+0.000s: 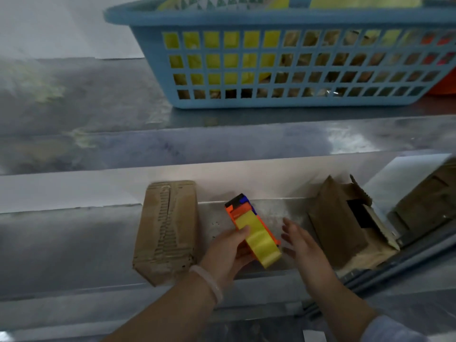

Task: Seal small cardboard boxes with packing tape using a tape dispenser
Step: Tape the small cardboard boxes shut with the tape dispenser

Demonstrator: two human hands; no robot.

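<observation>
The tape dispenser (243,211), one only, sits low in the centre of the frame, orange-bodied with a dark and blue tip pointing up and away, and it carries a single roll of yellow tape (261,245). The left hand (225,255) holds it from the left side, thumb laid over the near part of the roll and fingers curled beneath the body; the forearm comes in from the bottom edge at a slant, with one pale bracelet (209,282) round the wrist. The right hand (302,243) is just right of the dispenser, apart from it and holding nothing, fingers spread and fairly straight and pointing up-left; its forearm ends in a light blue sleeve (397,329) at the lower right corner. Two small cardboard boxes flank the hands: a closed box (167,230) to the left, its top ribbed and torn, and an open box (343,225) to the right with flaps raised and a dark opening showing. More cardboard (424,201) lies at the right edge, too blurred to tell whether it is a third box. All rest on a grey metal table (74,243). Across the top of the frame stands one blue lattice basket (283,21) with yellow and brown contents.
</observation>
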